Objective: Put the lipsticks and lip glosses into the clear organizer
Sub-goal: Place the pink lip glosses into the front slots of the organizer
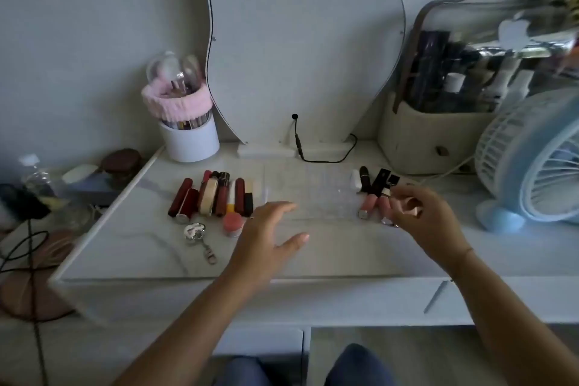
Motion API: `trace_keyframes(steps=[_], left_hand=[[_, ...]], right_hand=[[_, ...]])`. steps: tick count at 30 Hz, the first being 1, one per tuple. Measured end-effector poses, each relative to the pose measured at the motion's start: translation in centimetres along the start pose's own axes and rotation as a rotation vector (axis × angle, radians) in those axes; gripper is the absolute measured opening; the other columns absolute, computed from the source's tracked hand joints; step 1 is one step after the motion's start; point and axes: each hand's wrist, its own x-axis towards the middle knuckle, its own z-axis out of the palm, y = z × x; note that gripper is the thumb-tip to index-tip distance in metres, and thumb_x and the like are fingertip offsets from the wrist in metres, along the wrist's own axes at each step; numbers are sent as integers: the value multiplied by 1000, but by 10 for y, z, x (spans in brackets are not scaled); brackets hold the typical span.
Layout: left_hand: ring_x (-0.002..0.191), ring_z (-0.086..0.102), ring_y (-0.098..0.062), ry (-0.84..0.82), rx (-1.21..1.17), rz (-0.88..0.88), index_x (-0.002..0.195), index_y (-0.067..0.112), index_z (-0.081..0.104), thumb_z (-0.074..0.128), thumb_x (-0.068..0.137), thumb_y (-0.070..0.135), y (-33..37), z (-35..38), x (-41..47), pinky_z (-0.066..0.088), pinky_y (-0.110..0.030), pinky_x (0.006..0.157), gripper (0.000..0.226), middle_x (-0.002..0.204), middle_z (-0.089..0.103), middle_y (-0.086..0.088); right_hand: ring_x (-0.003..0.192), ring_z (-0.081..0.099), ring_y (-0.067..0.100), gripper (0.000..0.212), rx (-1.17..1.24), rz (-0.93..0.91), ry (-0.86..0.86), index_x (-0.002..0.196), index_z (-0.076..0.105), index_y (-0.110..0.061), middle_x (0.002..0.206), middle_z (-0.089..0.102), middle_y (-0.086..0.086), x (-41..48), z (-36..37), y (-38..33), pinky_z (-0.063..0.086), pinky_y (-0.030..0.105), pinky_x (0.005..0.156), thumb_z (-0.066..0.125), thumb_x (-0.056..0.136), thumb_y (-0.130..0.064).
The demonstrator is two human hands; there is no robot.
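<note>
Clear plastic gridded organizer (313, 194) lies mid-surface on the white marble-look surface (141, 247), between two clusters. Row of dark red, black and cream lipstick tubes (216, 194) just left of it; pink lip gloss tubes and black lipsticks (372, 188) at its right edge. Left hand (269, 238) hovers at organizer's near-left corner, fingers spread, empty. Right hand (419, 216) by the right cluster, fingers curled; grip contents unclear.

Empty clear organizer (313, 194) lies between lipstick rows (216, 194).
</note>
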Motion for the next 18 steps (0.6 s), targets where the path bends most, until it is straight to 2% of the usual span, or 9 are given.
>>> trace_keyframes(steps=[2,4,7,10,16,18], left_hand=[[120,46,-7,36,85,34,123,18,57,70,80,29,2,2,5,27,-7,98,46,124,56,6],[120,48,-12,60,153,41,121,16,59,69,81,26,1,4,9,34,-21,102,42,124,58,2],[121,48,-15,79,198,41,121,16,59,66,84,26,-3,10,13,39,-36,103,39,124,58,1],[122,46,-15,63,235,35,124,19,56,62,86,31,-9,13,14,38,-35,103,40,127,56,3],[124,43,-15,30,327,29,127,21,52,60,86,35,-16,18,13,28,-26,104,44,129,54,4],[124,42,-14,20,346,31,128,22,51,59,87,36,-17,19,13,27,-25,104,44,130,53,5]], right_hand=[[76,52,9,30,-99,-8,-12,102,66,-15,94,59,3,-1,-3,1,38,5,63,74,73,-18],[83,52,15,37,-187,-33,-37,106,66,-15,97,56,2,-2,-3,5,37,4,69,76,71,-19],[109,45,25,43,-384,-64,-52,112,62,-25,113,57,-2,4,0,8,28,28,83,74,71,-30],[119,39,20,50,-481,-88,-126,119,56,-31,119,57,-9,13,0,11,19,27,82,70,72,-38],[118,40,18,44,-478,-101,-142,115,58,-33,97,53,-17,20,2,19,11,23,74,68,72,-38],[118,39,17,44,-477,-104,-148,114,58,-34,100,55,-17,21,3,20,10,22,72,69,71,-39]])
